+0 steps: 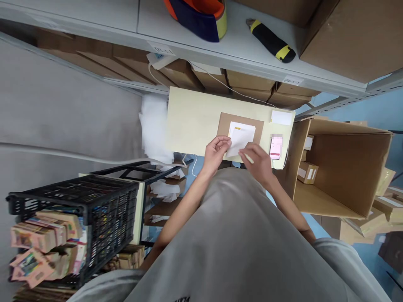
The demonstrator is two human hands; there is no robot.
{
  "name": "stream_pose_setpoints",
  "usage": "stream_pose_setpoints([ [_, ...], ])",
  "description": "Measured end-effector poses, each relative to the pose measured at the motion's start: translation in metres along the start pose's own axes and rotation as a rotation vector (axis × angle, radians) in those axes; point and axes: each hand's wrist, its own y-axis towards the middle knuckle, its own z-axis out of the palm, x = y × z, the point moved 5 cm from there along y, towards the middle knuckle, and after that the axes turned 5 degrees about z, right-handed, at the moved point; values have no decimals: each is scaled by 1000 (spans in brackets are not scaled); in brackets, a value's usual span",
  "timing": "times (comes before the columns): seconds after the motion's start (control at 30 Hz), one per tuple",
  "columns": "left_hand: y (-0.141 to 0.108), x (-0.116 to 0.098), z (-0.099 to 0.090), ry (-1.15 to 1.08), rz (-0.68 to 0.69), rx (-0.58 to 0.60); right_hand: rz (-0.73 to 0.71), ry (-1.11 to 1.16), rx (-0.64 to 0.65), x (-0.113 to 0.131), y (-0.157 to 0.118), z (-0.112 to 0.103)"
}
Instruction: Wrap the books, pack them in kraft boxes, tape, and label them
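On the pale table a flat brown cardboard piece lies under a white paper label, which bears a small yellow-orange mark near its top. The label's near end is lifted and bent toward me. My left hand is closed, thumb and forefinger pinching the label's left edge. My right hand has its fingers curled in a pinch at the near right corner of the label. A phone with a lit pinkish screen lies to the right of my right hand, a white cable beside it.
A white label stack sits at the table's far right corner. Beyond, a shelf carries a tape dispenser and a black-yellow cutter. An open carton stands right; a black crate of packets is left.
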Motion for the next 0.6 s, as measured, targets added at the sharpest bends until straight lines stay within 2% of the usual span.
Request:
stream_pose_setpoints([
  [0.1, -4, -2, -3, 114, 81, 38, 77, -30, -150, -14, 12, -21],
  [0.17, -8, -3, -3, 170, 102, 63, 94, -40, -176, -19, 17, -29],
  [0.4, -21, -9, -1, 269, 167, 187, 71, -70, -105, -16, 14, -34],
  [0.6, -21, -4, -5, 286, 194, 246, 20, -135, 1, -7, 4, -26],
])
